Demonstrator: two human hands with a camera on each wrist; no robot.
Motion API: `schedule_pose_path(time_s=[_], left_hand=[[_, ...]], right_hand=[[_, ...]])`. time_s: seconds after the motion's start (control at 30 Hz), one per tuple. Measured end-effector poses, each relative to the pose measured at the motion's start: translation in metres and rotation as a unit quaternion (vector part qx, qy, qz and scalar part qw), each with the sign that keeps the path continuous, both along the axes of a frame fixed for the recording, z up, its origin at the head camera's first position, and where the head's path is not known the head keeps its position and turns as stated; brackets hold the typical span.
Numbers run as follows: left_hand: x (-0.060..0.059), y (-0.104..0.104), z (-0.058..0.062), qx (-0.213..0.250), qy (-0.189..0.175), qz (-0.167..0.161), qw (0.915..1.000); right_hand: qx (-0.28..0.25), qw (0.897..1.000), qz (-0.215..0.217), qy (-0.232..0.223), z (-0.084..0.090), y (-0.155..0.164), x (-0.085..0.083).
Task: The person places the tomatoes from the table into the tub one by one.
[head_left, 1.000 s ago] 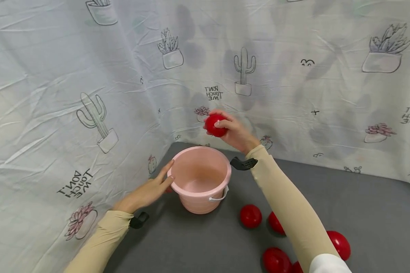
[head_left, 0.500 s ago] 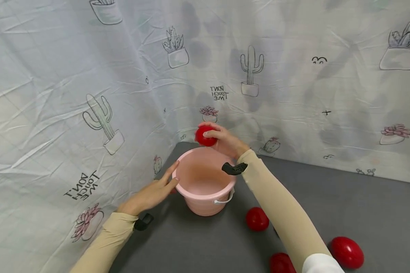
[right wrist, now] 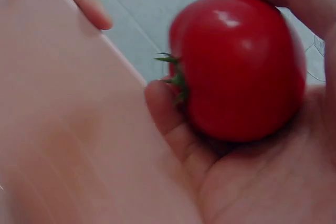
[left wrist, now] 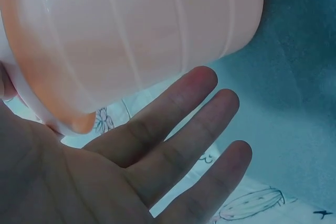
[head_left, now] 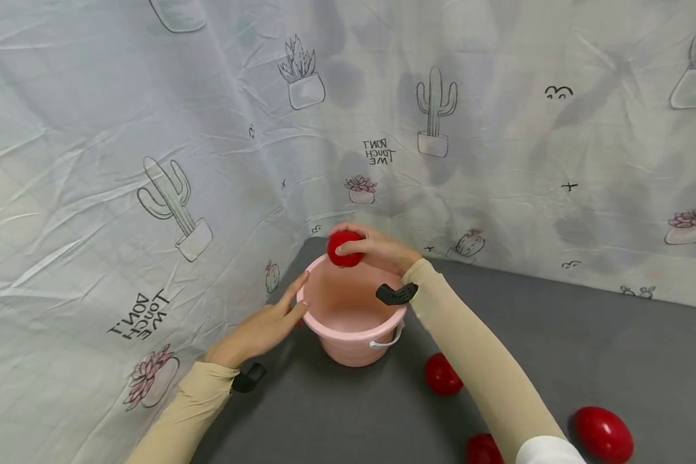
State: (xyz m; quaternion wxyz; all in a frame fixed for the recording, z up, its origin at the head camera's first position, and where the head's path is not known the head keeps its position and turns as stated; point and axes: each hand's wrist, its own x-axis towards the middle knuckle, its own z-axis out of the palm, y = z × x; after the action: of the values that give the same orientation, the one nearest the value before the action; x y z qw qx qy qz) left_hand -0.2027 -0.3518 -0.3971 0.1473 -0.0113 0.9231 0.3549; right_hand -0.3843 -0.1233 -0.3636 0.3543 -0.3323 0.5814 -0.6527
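- Tomato (head_left: 345, 248) sits in the right hand (head_left: 377, 250), fingers curled round it, held just over the far rim of the pink bucket (head_left: 354, 335); not let go.
- Right wrist view: green stem end faces the bucket wall, thumb and fingertips wrap the fruit.
- Left hand (head_left: 261, 328) lies flat, fingers straight, against the bucket's outer side, bracing it.
- Bucket inside looks bare from the head view, so none banked as far as I can judge.
- Three more tomatoes (head_left: 443, 374) remain on the grey mat (head_left: 615, 361), near the right forearm.
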Motion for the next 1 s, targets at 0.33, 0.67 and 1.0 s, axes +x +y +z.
schedule_pose_path(time_s=[0.33, 0.67, 1.0], left_hand=[[-0.002, 0.005, -0.001, 0.003, 0.006, 0.008, 0.9999], [0.000, 0.006, -0.001, -0.024, 0.028, 0.010, 0.9993], [0.001, 0.004, -0.001, -0.042, 0.047, 0.003, 0.9980]], right_hand=[[0.103, 0.990, 0.097, 0.020, -0.002, 0.002, 0.001], [0.163, 0.974, 0.153, 0.043, -0.009, -0.003, 0.007], [0.206, 0.966, 0.142, 0.068, -0.012, -0.006, 0.012]])
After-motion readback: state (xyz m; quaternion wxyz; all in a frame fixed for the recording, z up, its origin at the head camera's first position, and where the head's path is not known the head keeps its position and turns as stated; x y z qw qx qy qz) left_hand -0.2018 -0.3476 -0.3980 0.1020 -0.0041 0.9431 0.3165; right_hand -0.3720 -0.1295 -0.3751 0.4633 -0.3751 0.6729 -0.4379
